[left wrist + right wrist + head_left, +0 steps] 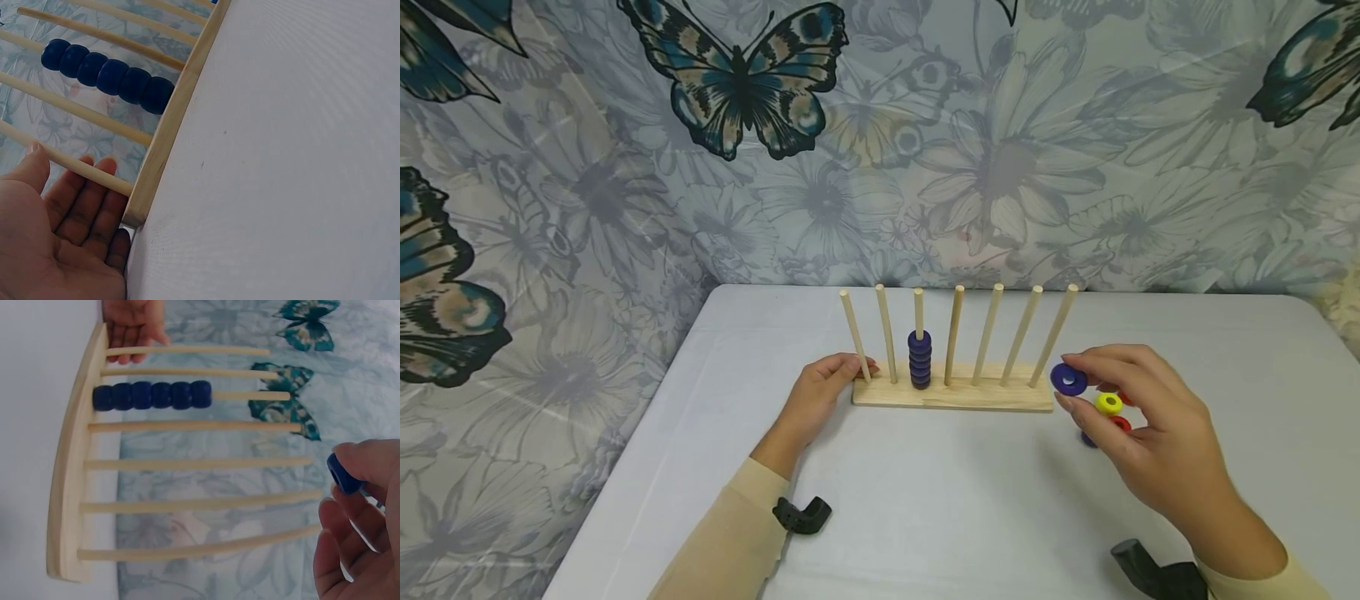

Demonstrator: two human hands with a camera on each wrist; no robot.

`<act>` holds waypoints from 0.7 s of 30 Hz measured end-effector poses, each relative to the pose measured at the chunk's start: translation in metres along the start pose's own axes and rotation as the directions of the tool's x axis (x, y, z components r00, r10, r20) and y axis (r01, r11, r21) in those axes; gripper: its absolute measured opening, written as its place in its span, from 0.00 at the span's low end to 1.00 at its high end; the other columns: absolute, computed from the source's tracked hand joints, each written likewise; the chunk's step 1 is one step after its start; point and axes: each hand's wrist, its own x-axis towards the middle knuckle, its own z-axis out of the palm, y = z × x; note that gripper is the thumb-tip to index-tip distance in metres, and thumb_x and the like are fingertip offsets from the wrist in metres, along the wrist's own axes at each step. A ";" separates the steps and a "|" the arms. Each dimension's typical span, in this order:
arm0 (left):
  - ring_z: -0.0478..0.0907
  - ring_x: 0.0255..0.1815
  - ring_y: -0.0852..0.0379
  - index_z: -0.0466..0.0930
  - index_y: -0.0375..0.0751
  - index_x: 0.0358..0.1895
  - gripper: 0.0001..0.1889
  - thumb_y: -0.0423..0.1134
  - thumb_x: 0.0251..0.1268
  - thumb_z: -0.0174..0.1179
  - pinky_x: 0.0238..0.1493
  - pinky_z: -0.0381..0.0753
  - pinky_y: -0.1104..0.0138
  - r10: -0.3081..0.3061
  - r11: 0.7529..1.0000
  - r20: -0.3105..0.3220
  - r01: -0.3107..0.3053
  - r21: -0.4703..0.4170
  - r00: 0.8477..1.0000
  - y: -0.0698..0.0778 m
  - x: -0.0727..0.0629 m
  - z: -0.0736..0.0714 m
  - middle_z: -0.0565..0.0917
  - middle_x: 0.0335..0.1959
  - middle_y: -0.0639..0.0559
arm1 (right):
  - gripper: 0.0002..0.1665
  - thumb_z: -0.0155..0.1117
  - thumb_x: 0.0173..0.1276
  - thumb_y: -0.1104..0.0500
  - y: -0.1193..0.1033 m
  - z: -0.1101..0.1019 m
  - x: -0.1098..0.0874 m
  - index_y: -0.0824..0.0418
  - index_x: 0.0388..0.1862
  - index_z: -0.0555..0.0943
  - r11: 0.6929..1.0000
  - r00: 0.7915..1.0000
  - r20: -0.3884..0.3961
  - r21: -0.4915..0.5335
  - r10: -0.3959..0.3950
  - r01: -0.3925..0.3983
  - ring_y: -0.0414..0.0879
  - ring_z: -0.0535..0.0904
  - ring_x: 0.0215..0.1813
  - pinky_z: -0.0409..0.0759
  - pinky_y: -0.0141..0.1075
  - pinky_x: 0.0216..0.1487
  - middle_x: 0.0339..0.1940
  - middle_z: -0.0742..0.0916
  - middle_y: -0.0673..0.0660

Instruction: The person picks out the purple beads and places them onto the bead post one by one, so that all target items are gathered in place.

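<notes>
A wooden stand (955, 398) with several upright pegs rests on the table. Its third peg from the left bears a stack of several dark blue rings (920, 360). At the stand's left end is my left hand (816, 396); its relaxed fingers (94, 206) reach behind the leftmost peg (75, 164), close to the base. My right hand (1157, 442) pinches one blue ring (1068, 380) between thumb and fingertips, to the right of the stand and apart from the pegs. In the right wrist view this ring (342, 475) shows edge-on, its hole turned toward the pegs.
Loose rings lie on the white table (925, 500) behind my right hand: a yellow ring (1108, 404), a red ring (1121, 424) and a partly hidden blue ring (1087, 439). A patterned butterfly cloth (865, 200) hangs behind the table's far edge.
</notes>
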 end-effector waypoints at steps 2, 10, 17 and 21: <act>0.81 0.66 0.51 0.90 0.37 0.58 0.19 0.48 0.88 0.57 0.76 0.68 0.53 -0.004 1.000 -0.002 0.004 0.003 1.000 0.001 0.000 0.000 0.91 0.55 0.48 | 0.40 0.66 0.80 0.33 -0.002 -0.001 0.001 0.73 0.51 0.89 1.000 1.000 0.000 0.003 0.005 -0.005 0.34 0.81 0.49 0.72 0.22 0.46 0.47 0.87 0.62; 0.81 0.66 0.51 0.90 0.36 0.58 0.19 0.47 0.89 0.57 0.76 0.68 0.54 0.001 1.000 0.008 -0.001 -0.006 1.000 -0.001 0.000 0.000 0.91 0.55 0.48 | 0.39 0.67 0.79 0.34 -0.009 0.000 0.006 0.73 0.52 0.89 0.999 1.000 0.003 0.035 0.000 0.000 0.37 0.81 0.48 0.74 0.20 0.47 0.48 0.88 0.60; 0.81 0.66 0.51 0.90 0.37 0.59 0.18 0.47 0.89 0.57 0.76 0.68 0.54 0.004 1.000 0.004 -0.004 -0.011 1.000 -0.002 0.001 0.000 0.91 0.55 0.48 | 0.36 0.68 0.81 0.37 -0.017 0.008 0.017 0.74 0.50 0.89 0.994 0.998 0.002 0.092 -0.060 0.059 0.39 0.82 0.50 0.78 0.23 0.55 0.46 0.88 0.64; 0.81 0.66 0.51 0.90 0.36 0.58 0.18 0.47 0.89 0.57 0.76 0.68 0.54 0.003 1.000 0.001 -0.003 -0.010 1.000 -0.001 0.001 -0.001 0.91 0.55 0.48 | 0.35 0.67 0.82 0.38 -0.022 0.012 0.024 0.73 0.49 0.89 0.991 0.996 -0.003 0.104 -0.085 0.085 0.39 0.81 0.49 0.77 0.24 0.54 0.45 0.89 0.64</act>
